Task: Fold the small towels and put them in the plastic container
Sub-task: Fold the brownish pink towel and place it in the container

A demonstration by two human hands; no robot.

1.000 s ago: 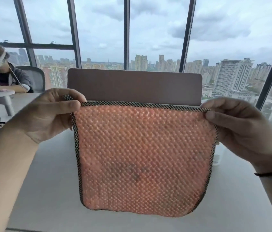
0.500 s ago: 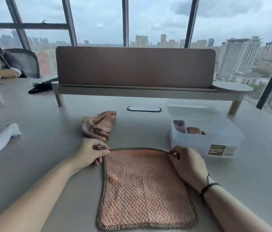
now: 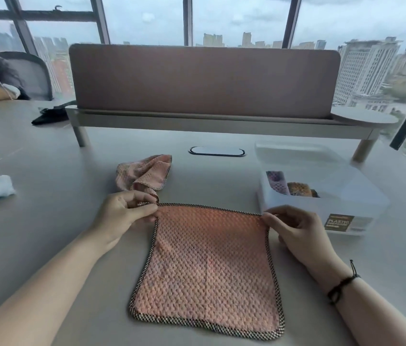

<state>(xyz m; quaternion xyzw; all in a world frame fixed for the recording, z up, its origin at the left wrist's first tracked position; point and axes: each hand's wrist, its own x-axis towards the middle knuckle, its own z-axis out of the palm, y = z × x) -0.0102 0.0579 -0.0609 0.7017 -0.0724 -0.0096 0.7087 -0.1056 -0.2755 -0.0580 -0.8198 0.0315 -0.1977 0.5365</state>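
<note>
On a grey office table point(image 3: 47, 196) before city-view windows, a pink towel point(image 3: 209, 265) held aloft a second ago now lies flat, the left hand point(image 3: 122, 216) and right hand point(image 3: 299, 231) pinching its far corners; folded towels barely show inside the plastic container point(image 3: 341, 196) beside it

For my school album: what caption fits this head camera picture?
Both hands pinch the flat pink towel by its far corners, beside the plastic container.

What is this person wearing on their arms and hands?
Very little. Both forearms are bare, with no sleeves in view, and neither the left hand nor the right hand has a glove or visible ring. The only item is a thin dark cord bracelet around the right wrist.
</note>
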